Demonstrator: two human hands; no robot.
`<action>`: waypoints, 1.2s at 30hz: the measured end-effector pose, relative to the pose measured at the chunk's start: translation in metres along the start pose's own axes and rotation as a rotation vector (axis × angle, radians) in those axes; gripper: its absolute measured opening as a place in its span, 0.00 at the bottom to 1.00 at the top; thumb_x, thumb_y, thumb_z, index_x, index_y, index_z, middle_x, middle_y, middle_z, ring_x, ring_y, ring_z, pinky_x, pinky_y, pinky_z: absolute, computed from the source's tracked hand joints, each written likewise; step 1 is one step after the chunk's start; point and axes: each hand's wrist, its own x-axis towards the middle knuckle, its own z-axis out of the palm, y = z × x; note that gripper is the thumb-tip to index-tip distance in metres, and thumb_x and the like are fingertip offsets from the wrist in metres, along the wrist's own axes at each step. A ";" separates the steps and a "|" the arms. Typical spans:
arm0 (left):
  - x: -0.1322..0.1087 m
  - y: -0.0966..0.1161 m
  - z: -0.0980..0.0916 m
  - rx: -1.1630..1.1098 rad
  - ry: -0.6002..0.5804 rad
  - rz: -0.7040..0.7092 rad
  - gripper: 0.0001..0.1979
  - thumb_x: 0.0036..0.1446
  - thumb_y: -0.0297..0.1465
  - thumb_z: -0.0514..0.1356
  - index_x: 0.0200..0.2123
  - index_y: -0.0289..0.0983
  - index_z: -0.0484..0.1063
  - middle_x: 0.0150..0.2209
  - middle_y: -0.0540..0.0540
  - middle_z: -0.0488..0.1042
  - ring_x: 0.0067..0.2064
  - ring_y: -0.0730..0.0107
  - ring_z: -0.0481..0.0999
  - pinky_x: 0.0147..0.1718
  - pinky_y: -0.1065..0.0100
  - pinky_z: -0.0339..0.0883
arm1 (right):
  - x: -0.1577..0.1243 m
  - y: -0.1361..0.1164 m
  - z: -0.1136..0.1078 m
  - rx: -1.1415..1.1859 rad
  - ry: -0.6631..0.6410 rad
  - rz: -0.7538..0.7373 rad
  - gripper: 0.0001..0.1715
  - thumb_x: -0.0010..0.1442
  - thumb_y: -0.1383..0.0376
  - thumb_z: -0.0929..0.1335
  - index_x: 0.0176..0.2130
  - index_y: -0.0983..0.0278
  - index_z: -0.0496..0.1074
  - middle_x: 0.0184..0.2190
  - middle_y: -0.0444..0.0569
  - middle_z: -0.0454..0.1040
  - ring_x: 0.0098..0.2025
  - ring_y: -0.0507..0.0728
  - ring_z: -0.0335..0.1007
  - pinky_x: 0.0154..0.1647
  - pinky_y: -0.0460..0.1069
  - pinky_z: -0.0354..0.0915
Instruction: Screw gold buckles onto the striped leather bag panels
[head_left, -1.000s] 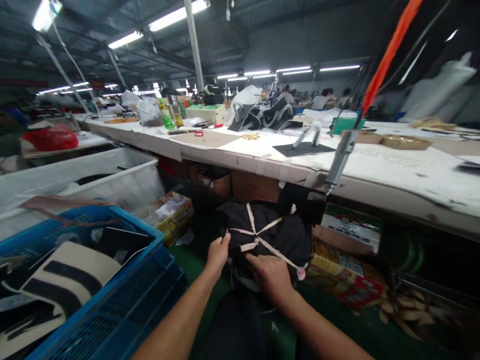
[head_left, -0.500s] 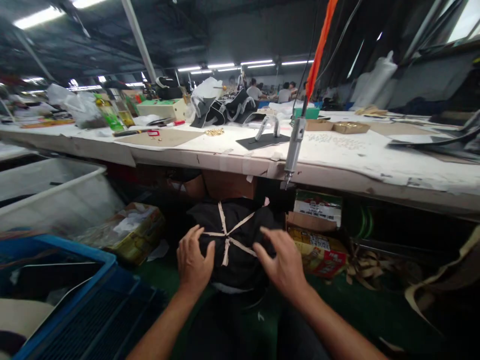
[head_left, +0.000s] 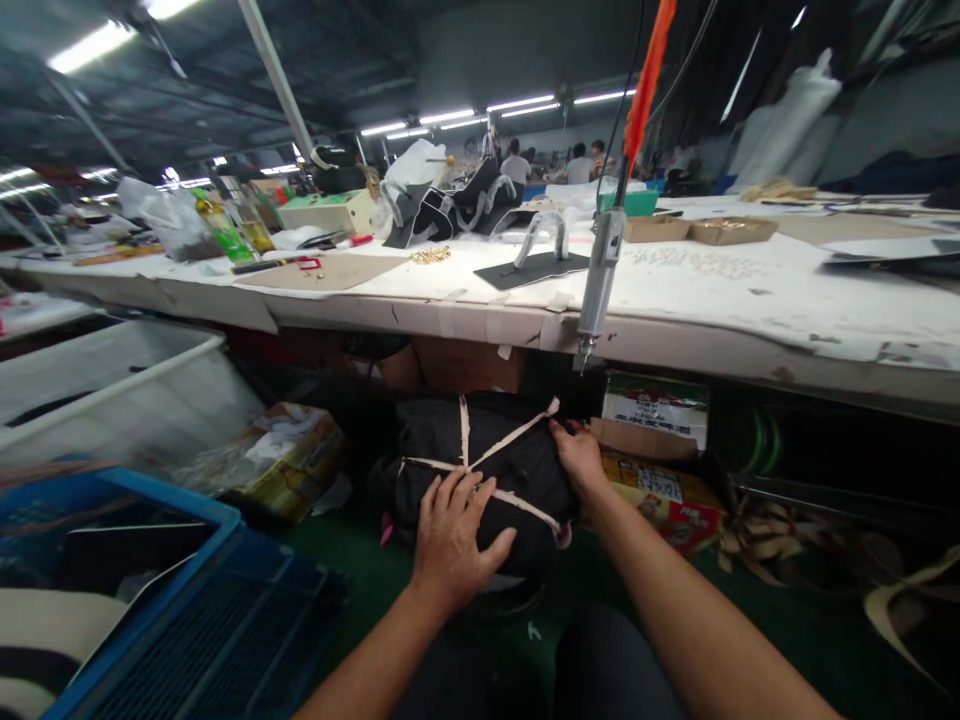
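A black fabric bundle (head_left: 517, 465) tied crosswise with beige strips sits on the floor under the edge of a long white worktable (head_left: 712, 300). My left hand (head_left: 454, 540) lies flat on the bundle's near side, fingers spread over the strips. My right hand (head_left: 577, 455) reaches to the bundle's far right corner, and its fingers curl around that edge by a strip end.
A blue plastic crate (head_left: 172, 600) stands at lower left, a white bin (head_left: 112, 400) behind it. Cardboard boxes (head_left: 652, 470) sit under the table beside the bundle. A hanging power tool (head_left: 598, 290) on an orange cord dangles above. Other people work far behind.
My left hand slid from the bundle's left side onto its near top. My right hand moved from its near right to the far right corner. The view shifted slightly.
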 end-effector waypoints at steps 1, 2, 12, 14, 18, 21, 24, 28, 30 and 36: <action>-0.001 0.000 0.000 0.004 -0.003 0.001 0.29 0.59 0.43 0.66 0.63 0.42 0.73 0.62 0.40 0.75 0.68 0.43 0.67 0.69 0.41 0.56 | 0.001 0.003 0.002 0.026 0.011 0.016 0.34 0.71 0.49 0.60 0.57 0.72 0.75 0.49 0.61 0.82 0.49 0.63 0.80 0.46 0.50 0.71; -0.002 0.000 0.000 0.014 -0.007 0.006 0.31 0.59 0.43 0.66 0.64 0.41 0.71 0.64 0.39 0.74 0.68 0.43 0.67 0.69 0.41 0.56 | 0.000 0.006 0.003 0.041 0.017 0.023 0.35 0.71 0.49 0.59 0.57 0.72 0.75 0.48 0.61 0.82 0.48 0.62 0.80 0.46 0.50 0.72; -0.042 0.003 -0.012 0.037 -0.104 0.117 0.45 0.52 0.43 0.69 0.71 0.40 0.61 0.75 0.36 0.56 0.74 0.38 0.55 0.70 0.35 0.54 | -0.005 -0.041 -0.026 -0.195 0.113 -0.201 0.32 0.69 0.51 0.64 0.64 0.66 0.70 0.58 0.64 0.73 0.61 0.69 0.68 0.61 0.61 0.62; -0.048 -0.001 -0.016 -0.016 -0.094 0.148 0.39 0.55 0.41 0.67 0.69 0.40 0.63 0.73 0.37 0.61 0.73 0.43 0.59 0.71 0.38 0.55 | -0.002 -0.073 -0.008 -0.255 0.048 -0.344 0.34 0.69 0.48 0.64 0.66 0.62 0.69 0.61 0.62 0.71 0.65 0.68 0.63 0.65 0.61 0.57; -0.052 -0.034 -0.025 -0.137 0.097 -0.118 0.28 0.63 0.37 0.61 0.66 0.42 0.66 0.66 0.38 0.70 0.69 0.49 0.66 0.67 0.45 0.62 | 0.004 -0.113 0.049 -0.401 -0.119 -0.424 0.38 0.66 0.39 0.65 0.62 0.60 0.74 0.59 0.61 0.72 0.63 0.72 0.64 0.64 0.66 0.56; -0.045 -0.076 -0.027 -0.330 0.245 -0.736 0.29 0.62 0.44 0.61 0.62 0.36 0.69 0.62 0.33 0.72 0.63 0.46 0.72 0.61 0.46 0.68 | 0.008 -0.111 0.074 -0.467 -0.116 -0.377 0.38 0.69 0.40 0.63 0.62 0.61 0.74 0.61 0.61 0.71 0.63 0.75 0.62 0.64 0.70 0.54; -0.031 -0.111 -0.024 -0.535 0.159 -1.120 0.30 0.64 0.51 0.58 0.56 0.32 0.72 0.50 0.33 0.80 0.45 0.54 0.82 0.44 0.56 0.77 | 0.010 -0.101 0.077 -0.513 -0.087 -0.372 0.30 0.73 0.48 0.59 0.62 0.58 0.74 0.60 0.59 0.71 0.63 0.73 0.63 0.63 0.68 0.56; -0.008 -0.132 -0.013 -0.614 0.058 -1.181 0.32 0.62 0.59 0.57 0.37 0.33 0.79 0.29 0.40 0.80 0.29 0.58 0.80 0.25 0.64 0.70 | 0.006 -0.098 0.071 -0.547 -0.055 -0.390 0.27 0.73 0.52 0.59 0.61 0.58 0.75 0.58 0.58 0.74 0.60 0.71 0.64 0.60 0.66 0.58; 0.003 -0.135 -0.005 -0.586 0.086 -1.182 0.30 0.63 0.57 0.58 0.38 0.33 0.79 0.31 0.39 0.81 0.32 0.57 0.81 0.28 0.64 0.70 | 0.003 -0.098 0.069 -0.550 -0.035 -0.401 0.28 0.72 0.52 0.60 0.61 0.59 0.75 0.57 0.58 0.74 0.60 0.70 0.65 0.60 0.65 0.58; 0.019 -0.142 0.022 -0.438 0.113 -1.167 0.23 0.68 0.48 0.57 0.40 0.34 0.80 0.39 0.33 0.83 0.42 0.51 0.82 0.38 0.62 0.69 | 0.000 -0.096 0.071 -0.561 0.015 -0.431 0.27 0.71 0.51 0.60 0.56 0.60 0.77 0.56 0.57 0.75 0.59 0.70 0.65 0.59 0.63 0.59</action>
